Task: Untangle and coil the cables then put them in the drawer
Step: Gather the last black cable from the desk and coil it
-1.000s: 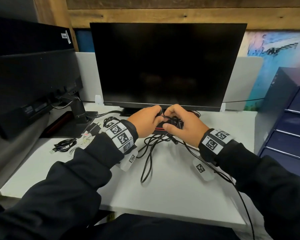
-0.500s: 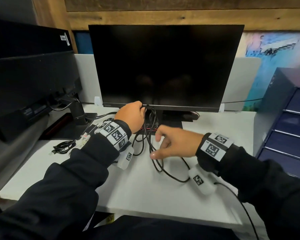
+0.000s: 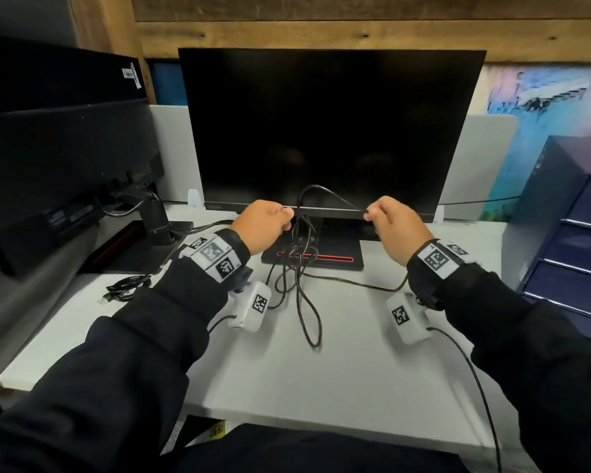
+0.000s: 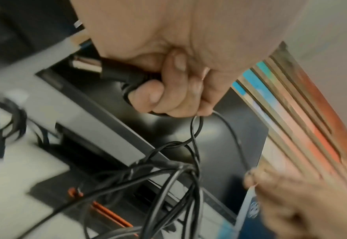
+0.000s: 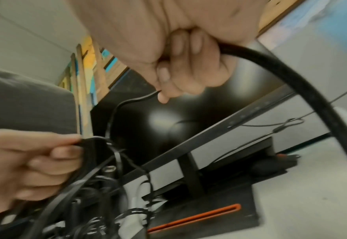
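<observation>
Right hand (image 5: 181,53) curled, pinching thin black cable (image 5: 127,101); left hand (image 5: 29,163) gripping tangled cable bundle (image 5: 99,161). Behind, dark monitor (image 5: 168,113), stand base (image 5: 205,215) on grey worktop (image 5: 311,186).

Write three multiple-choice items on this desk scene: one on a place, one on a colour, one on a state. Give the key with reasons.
1. Where does the small coiled black cable lie?
A. on the white desk, beside the left sleeve
B. in a drawer
C. on the monitor stand

2. What colour is the stripe on the black monitor base?
A. green
B. red-orange
C. white

3. How is the tangled black cable held?
A. lying untouched
B. by the right hand only
C. by both hands, its loops hanging to the desk

Key: A, the coil sits on the desk left of the sleeve; B, the stripe shows red-orange; C, the left hand and right hand each pinch a strand, raised.
</observation>
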A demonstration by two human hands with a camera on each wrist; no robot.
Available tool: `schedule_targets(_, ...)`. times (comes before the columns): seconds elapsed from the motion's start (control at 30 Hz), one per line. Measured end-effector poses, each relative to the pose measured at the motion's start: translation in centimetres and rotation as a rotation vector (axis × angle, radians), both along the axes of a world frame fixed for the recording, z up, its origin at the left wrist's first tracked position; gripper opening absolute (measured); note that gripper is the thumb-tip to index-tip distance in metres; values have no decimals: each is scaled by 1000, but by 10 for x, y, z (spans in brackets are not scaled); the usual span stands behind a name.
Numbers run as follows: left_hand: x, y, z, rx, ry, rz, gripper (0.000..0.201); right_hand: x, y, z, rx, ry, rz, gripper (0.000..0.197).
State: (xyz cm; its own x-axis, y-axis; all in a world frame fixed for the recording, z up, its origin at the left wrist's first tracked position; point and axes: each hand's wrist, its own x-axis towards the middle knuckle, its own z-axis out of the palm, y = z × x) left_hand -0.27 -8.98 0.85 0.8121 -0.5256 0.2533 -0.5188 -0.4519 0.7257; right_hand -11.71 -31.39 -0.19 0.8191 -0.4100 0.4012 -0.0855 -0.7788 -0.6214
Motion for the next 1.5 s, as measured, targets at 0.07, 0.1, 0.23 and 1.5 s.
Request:
schedule_targets(0.07, -2, 0, 3, -191, 318, -120, 41, 1, -15, -6, -59, 62, -50, 24)
schedule_targets(0.1, -3, 0, 4, -254, 452, -174, 42, 1, -18, -8, -112, 105, -70, 23)
schedule_targets(0.23, -15, -4, 6, -283, 587, -253, 41, -1, -7, -5, -374, -72, -113, 34)
schedule_targets(1.5, 32, 30, 8, -939, 686, 95, 36, 11, -49, -39, -242, 551, -224, 38)
